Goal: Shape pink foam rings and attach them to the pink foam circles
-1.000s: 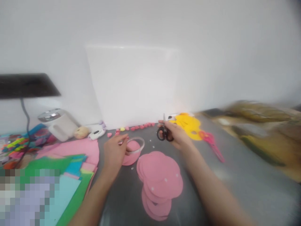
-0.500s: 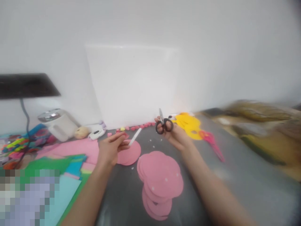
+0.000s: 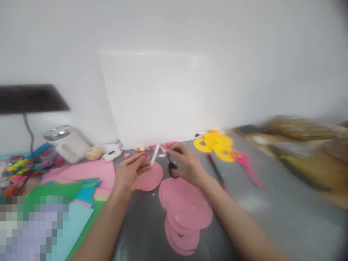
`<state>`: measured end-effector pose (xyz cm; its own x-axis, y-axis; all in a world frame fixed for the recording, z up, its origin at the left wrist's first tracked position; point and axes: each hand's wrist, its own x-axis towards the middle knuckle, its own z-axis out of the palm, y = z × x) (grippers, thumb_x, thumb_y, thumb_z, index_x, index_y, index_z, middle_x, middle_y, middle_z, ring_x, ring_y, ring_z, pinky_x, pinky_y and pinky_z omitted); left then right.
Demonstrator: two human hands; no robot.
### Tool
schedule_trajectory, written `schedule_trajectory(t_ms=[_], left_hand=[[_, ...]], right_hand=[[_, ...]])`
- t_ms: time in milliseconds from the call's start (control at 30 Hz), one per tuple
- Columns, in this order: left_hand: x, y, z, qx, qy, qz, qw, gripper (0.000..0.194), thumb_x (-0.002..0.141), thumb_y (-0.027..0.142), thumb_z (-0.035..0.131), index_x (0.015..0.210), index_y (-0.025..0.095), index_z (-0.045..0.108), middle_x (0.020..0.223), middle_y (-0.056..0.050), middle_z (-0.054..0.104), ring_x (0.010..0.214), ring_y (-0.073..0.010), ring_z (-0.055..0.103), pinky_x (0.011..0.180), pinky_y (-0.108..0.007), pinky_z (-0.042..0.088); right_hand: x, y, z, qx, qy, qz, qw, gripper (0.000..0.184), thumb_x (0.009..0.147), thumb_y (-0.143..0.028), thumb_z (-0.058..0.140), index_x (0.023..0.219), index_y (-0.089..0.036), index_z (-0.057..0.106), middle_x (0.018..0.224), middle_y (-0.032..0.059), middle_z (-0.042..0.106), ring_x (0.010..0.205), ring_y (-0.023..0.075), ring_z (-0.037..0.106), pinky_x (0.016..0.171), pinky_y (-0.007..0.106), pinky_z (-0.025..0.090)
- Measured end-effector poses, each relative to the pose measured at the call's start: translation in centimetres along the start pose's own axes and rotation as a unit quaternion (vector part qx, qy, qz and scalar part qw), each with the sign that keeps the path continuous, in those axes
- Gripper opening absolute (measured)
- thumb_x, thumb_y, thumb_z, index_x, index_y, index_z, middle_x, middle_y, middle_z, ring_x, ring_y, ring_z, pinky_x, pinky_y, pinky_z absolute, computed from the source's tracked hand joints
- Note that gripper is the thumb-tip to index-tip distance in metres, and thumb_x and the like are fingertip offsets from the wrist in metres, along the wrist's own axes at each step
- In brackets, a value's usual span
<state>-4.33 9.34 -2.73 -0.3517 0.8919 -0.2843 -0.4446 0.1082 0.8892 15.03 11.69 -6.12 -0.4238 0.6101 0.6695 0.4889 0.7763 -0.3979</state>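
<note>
My left hand is closed on a narrow white strip that slants up from its fingertips. A small reddish-pink item shows by its fingers, too blurred to name. My right hand grips black-handled scissors, their blades pointing left toward the upper part of the strip. I cannot tell whether the blades touch it. Pink paper circles lie just beneath the left hand. Closer to me is an overlapping pile of pink paper cutouts with small white pieces on top.
Yellow paper rings, pink scissors and a black-and-red pen-like stick lie on the right. Coloured sheets cover the left side. A white panel leans against the wall, with small pink pieces along its base.
My right hand has moved left and slightly down with the scissors, bringing the blades close to the white strip. The dark stick behind that arm now shows. My left hand has barely moved.
</note>
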Motion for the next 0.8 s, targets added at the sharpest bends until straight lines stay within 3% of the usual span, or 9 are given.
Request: schedule_trajectory(t_ms=[200, 800], left_hand=[[-0.04, -0.44, 0.07, 0.007, -0.006, 0.008, 1.000, 0.010, 0.060, 0.003, 0.072, 0.069, 0.005, 0.070, 0.060, -0.007, 0.069, 0.053, -0.0167, 0.066, 0.054, -0.029, 0.060], [-0.51, -0.87, 0.38, 0.017, -0.010, 0.015, 1.000, 0.010, 0.060, 0.004, 0.072, 0.069, 0.005, 0.069, 0.061, -0.007, 0.069, 0.056, -0.0180, 0.067, 0.058, -0.031, 0.062]], right_hand=[[-0.11, -0.08, 0.08, -0.116, -0.037, -0.008, 0.993, 0.059, 0.069, -0.007, 0.052, 0.126, -0.026, 0.049, 0.111, 0.0090, 0.054, 0.095, 0.0216, 0.056, 0.073, 0.032, 0.047], [-0.13, 0.04, 0.00, -0.177, -0.035, -0.013, 0.983, 0.061, 0.070, 0.000, 0.044, 0.124, -0.028, 0.051, 0.102, 0.0068, 0.058, 0.084, 0.0171, 0.056, 0.056, 0.024, 0.039]])
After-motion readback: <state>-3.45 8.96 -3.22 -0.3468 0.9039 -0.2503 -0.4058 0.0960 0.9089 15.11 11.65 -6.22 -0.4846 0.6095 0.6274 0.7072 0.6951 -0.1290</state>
